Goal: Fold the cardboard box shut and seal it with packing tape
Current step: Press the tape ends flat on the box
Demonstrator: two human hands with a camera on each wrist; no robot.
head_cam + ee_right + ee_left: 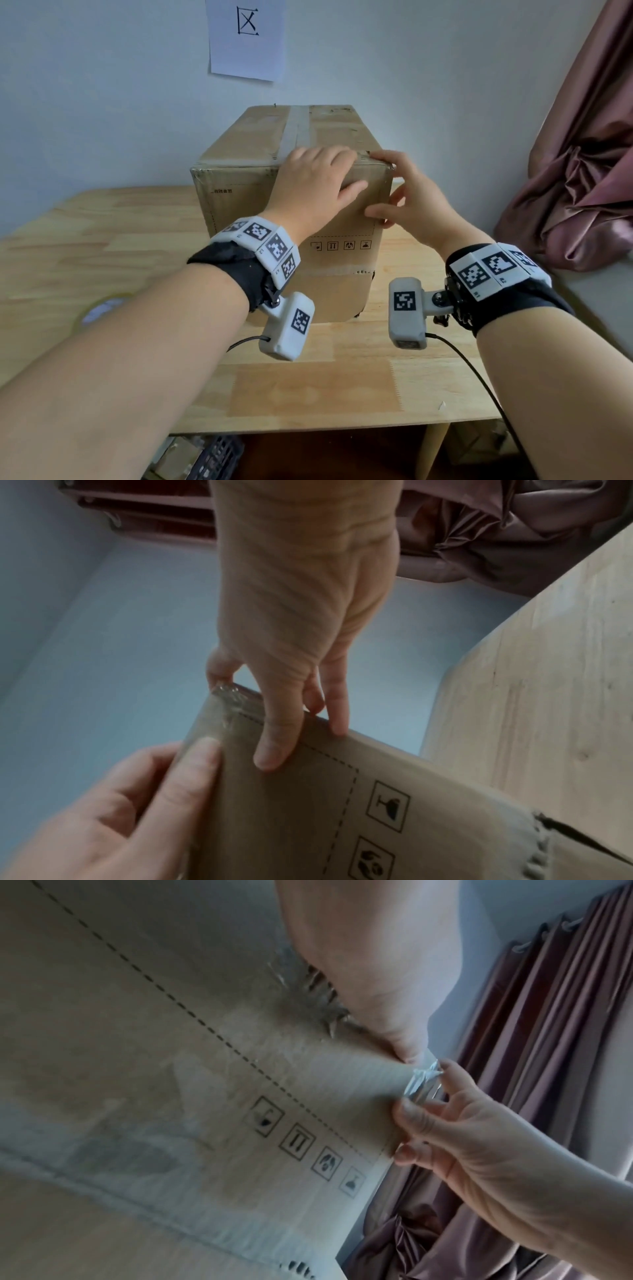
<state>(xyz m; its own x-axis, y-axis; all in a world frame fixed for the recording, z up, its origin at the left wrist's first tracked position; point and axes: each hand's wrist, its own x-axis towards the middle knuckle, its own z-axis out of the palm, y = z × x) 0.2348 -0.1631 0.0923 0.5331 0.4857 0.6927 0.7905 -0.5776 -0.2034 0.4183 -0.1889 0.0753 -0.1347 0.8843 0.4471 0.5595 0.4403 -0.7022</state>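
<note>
The cardboard box (pixel 239 205) stands closed on the wooden table (pixel 308 394), with a strip of clear tape (pixel 298 126) along its top seam. My left hand (pixel 315 174) lies flat over the top front edge near the right corner, its thumb on the front face. My right hand (pixel 407 202) is at the front right corner, index finger on top and thumb on the front face. Crumpled tape (pixel 423 1080) sits at that corner between the right hand's (pixel 479 1137) fingertips. In the right wrist view my right thumb (pixel 195 764) presses the taped edge of the box (pixel 308 818).
A roll of clear tape (pixel 99 308) lies on the table at the left. A pink curtain (pixel 582 154) hangs bunched at the right. A sheet of paper (pixel 246 37) is stuck on the wall behind. A dark crate (pixel 215 459) sits under the table.
</note>
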